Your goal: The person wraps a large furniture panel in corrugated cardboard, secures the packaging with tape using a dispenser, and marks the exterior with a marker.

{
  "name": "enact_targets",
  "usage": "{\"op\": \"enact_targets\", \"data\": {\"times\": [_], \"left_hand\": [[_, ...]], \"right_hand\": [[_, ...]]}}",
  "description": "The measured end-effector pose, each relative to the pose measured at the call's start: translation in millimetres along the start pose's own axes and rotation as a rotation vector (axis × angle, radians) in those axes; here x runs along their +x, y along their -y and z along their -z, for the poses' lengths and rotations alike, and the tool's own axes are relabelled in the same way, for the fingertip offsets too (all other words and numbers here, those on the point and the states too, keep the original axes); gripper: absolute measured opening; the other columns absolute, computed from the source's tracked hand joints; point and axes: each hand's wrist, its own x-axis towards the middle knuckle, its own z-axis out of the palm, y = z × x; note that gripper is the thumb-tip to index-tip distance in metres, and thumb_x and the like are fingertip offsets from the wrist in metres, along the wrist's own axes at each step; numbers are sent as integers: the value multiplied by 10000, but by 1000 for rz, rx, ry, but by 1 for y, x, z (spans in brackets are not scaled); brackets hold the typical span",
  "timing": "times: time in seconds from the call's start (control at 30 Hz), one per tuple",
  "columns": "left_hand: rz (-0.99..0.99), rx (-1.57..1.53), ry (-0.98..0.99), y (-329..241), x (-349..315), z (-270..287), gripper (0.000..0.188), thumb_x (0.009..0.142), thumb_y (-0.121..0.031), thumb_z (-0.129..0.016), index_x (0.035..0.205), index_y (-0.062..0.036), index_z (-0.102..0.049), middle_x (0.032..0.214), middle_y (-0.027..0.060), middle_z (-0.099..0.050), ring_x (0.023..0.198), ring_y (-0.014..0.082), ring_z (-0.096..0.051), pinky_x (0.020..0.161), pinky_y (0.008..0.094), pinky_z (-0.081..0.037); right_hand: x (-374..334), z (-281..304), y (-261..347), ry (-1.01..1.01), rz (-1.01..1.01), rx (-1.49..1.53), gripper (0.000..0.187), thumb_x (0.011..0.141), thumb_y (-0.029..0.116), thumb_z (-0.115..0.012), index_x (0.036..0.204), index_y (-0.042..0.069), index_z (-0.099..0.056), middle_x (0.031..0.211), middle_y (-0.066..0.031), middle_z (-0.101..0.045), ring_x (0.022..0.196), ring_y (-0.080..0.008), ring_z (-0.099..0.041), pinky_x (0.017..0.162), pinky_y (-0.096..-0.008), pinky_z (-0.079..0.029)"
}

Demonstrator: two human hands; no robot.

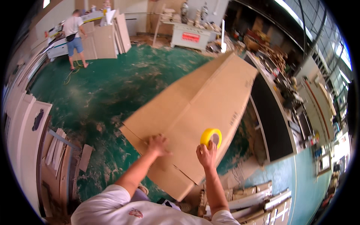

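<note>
A long brown cardboard box [195, 108] stretches away in front of me, with a seam along its top and loose flaps at the near end. My left hand [159, 146] rests on the cardboard near the left end, fingers spread and somewhat blurred; it holds nothing that I can see. Above the box's near right part, my right hand [207, 153] grips a roll of yellow packing tape [211, 135]. Whether any tape is pulled off the roll, I cannot tell.
Right of the box runs a long workbench [270, 120] with a dark side, cluttered with tools. Flattened cartons and wrapped boards [258, 202] lie near right. Panels [28, 123] lean at left. Far left, another person [75, 32] stands by upright boards [103, 41].
</note>
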Motion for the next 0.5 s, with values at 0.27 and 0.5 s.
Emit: {"op": "enact_targets", "data": {"times": [0.27,0.5], "left_hand": [[-448,-159,-319,66,0,-55,935,663,-612,-733,1413,-103,-500,1524,181,-377,1422,353,-324,1107,612,-253],[-624,-578,33,187,-13,-33,739,791,-326,-714,1437,-92,-444,1458,213,-407,1338,400,-416,1102,469,-377]], "right_hand": [[148,-268,91,382,176,-387,265,868,303,-633,1073,145,-690,1335,-192,-530,1216,-373,-516,991,-568,-412],[89,-344,137,242,-88,-302,253,924,261,-566,1051,78,-685,1338,-222,-523,1346,-350,-390,1171,-577,-186]]}}
